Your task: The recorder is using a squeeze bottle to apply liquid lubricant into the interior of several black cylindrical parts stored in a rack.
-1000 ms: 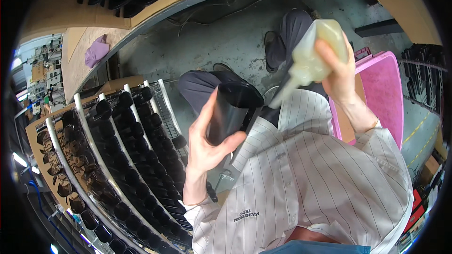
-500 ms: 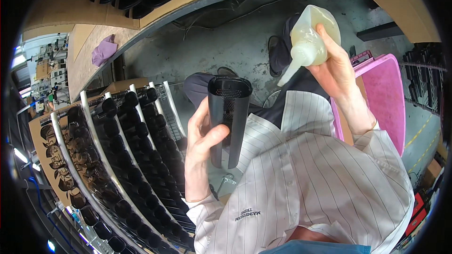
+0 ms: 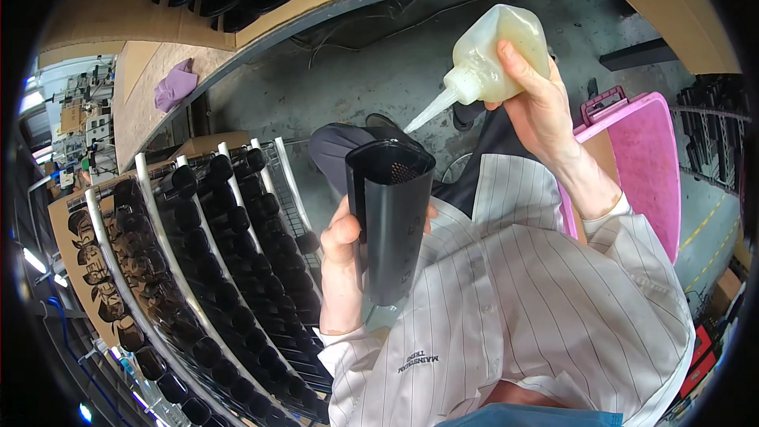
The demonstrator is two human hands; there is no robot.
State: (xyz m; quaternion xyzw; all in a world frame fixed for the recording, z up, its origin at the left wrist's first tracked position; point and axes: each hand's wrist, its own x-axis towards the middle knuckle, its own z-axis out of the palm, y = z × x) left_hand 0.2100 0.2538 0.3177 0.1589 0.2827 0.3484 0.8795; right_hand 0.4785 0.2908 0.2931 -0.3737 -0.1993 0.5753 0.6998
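Upright in front of my body is a black, hollow plastic housing, open at the top, with small perforations on an inner wall. My left hand is wrapped round it from behind, thumb on its left side and fingertips showing at its right edge. My right hand grips a translucent squeeze bottle holding pale yellowish liquid. The bottle is tilted, its tapered nozzle pointing down and left. The nozzle tip is at or just above the far rim of the housing; whether it touches, I cannot tell.
On my left, a rack with curved pale rails holds rows of black parts. A pink bin stands to my right. Ahead, a cardboard box with black parts sits on a bench, near a purple cloth.
My right hand has brought the bottle leftward, its nozzle now at the housing's rim. My left hand has turned the housing, showing another side, and moved it slightly right and nearer.
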